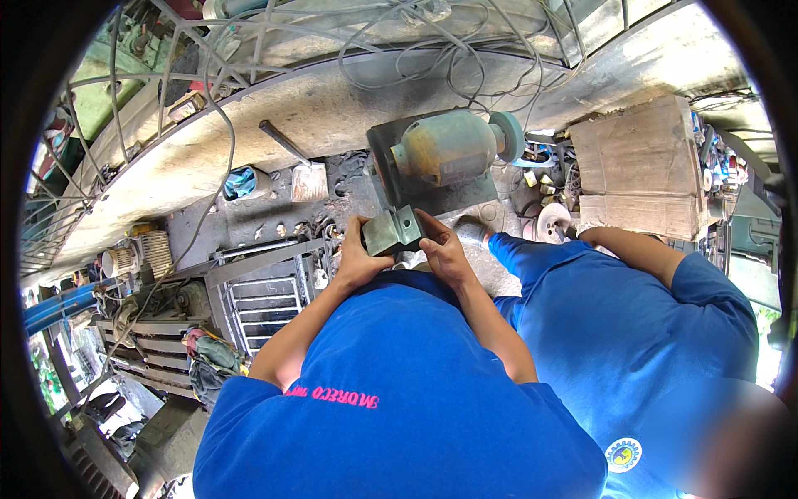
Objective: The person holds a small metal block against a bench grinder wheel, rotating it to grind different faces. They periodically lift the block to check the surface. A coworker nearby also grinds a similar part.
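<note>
Cluttered workshop floor [278,209] surrounds a bench grinder [453,148] in the head view; just before it, a metal block [382,235] sits between left hand [359,259] and right hand [445,254], each grip closed on one side.

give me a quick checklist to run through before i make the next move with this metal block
1. Left grip secure: ok as far as seen, it holds the left side of the metal block.
2. Right grip secure: ok as far as seen, it holds the block's right side.
3. Block clear of the round wheel on the green grinder: ok, they are apart.
4. Wheel stopped: cannot tell from one picture.
5. Skin covered at both grips: not ok, both are bare.
6. Right side free of people: not ok, a co-worker is close by.
</note>
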{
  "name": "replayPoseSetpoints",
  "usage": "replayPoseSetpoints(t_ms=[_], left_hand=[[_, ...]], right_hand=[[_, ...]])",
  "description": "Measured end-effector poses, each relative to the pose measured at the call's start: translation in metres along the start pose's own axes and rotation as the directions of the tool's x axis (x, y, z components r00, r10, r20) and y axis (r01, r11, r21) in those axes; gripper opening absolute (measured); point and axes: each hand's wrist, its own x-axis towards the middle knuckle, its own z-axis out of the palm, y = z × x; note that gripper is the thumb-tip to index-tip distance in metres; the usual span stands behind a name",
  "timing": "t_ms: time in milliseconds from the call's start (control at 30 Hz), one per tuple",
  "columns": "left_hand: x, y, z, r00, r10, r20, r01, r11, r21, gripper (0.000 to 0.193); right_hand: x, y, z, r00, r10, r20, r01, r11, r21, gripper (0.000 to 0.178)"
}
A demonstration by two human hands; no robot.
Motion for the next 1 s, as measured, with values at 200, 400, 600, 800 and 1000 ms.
replayPoseSetpoints(t_ms=[200,400,600,800,1000], left_hand=[[0.011,-0.011,0.008,0.982,-0.187,0.029,0.189,0.980,-0.062,0.065],[0.014,-0.005,0.004,0.963,-0.270,0.020,0.270,0.952,-0.147,0.062],[0.027,0.001,0.002,0.946,-0.323,-0.004,0.321,0.941,-0.107,0.062],[0.035,-0.009,-0.002,0.919,-0.388,0.070,0.394,0.902,-0.174,0.063],[0.038,-0.015,-0.002,0.881,-0.444,0.164,0.473,0.843,-0.256,0.061]], right_hand=[[0.002,0.009,-0.009,0.994,0.026,-0.104,-0.024,1.000,0.015,0.063],[0.013,0.019,-0.011,0.992,0.056,-0.111,-0.051,0.997,0.054,0.057],[0.015,0.019,-0.009,0.979,0.127,-0.158,-0.113,0.989,0.094,0.054],[0.014,0.024,0.002,0.933,0.202,-0.298,-0.135,0.964,0.231,0.048],[0.010,0.017,0.013,0.915,0.157,-0.372,-0.137,0.987,0.078,0.054]])
